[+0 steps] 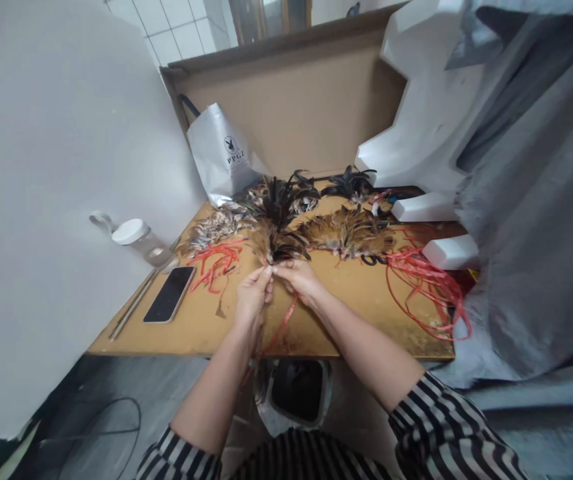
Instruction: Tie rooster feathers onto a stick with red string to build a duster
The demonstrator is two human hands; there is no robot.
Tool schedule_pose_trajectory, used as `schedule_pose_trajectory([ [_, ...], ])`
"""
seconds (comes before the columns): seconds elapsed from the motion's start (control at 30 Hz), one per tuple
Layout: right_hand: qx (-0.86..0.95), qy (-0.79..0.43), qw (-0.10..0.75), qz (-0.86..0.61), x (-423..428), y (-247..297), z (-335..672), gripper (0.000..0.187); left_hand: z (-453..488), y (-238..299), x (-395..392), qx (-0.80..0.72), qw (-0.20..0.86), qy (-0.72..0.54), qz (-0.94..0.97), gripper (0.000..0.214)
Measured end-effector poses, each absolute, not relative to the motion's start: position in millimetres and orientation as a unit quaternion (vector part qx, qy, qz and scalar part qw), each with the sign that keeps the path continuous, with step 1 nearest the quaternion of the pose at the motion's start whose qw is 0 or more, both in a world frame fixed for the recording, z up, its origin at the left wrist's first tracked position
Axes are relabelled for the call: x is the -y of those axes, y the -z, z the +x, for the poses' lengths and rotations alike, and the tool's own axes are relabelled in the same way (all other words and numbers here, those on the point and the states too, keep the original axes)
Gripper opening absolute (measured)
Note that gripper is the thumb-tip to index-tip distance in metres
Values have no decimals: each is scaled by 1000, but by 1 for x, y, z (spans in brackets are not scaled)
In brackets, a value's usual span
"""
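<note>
Both hands meet over the middle of a wooden table. My left hand and my right hand pinch the base of a brown and black feather bundle that fans away from me. A red ribbon hangs from between the hands toward the table's near edge and below it. More feather bundles lie just beyond, brown ones to the right, grey speckled ones to the left, black ones at the back.
A black phone lies left of my hands beside a metal rod and a clear jar with a white lid. Red ribbon coils lie right, near white foam blocks. A silver bag leans at the back. A bin stands below the edge.
</note>
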State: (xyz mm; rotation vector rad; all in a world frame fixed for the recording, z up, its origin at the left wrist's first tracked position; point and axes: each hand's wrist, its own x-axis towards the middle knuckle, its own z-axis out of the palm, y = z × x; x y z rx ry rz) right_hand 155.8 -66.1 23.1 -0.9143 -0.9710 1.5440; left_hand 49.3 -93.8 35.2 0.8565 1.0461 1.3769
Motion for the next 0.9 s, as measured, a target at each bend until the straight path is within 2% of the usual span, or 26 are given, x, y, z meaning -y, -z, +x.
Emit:
schedule_pose_trajectory([
  [0.1,436,-646,498,-381,64,-22,157,31,47,-34,89,-436,588,-595,330,36],
  [0.23,530,-516,474,-479,58,-21,166,22,36,-37,76,-429,634,-593,249,22],
  [0.37,607,-462,383,-522,49,-18,186,27,17,-42,55,-375,727,-553,158,5],
  [0.5,618,-442,339,-555,34,-5,208,32,0,-33,39,-285,804,-514,87,17],
  [0.63,608,-276,398,-629,18,7,216,21,-6,-20,33,-232,834,-499,42,20],
  [0.73,580,-212,411,-671,8,5,211,19,-5,-17,34,-218,843,-490,31,19],
  [0.9,597,-199,332,-703,-9,-7,199,23,-7,-19,35,-205,846,-491,8,22],
])
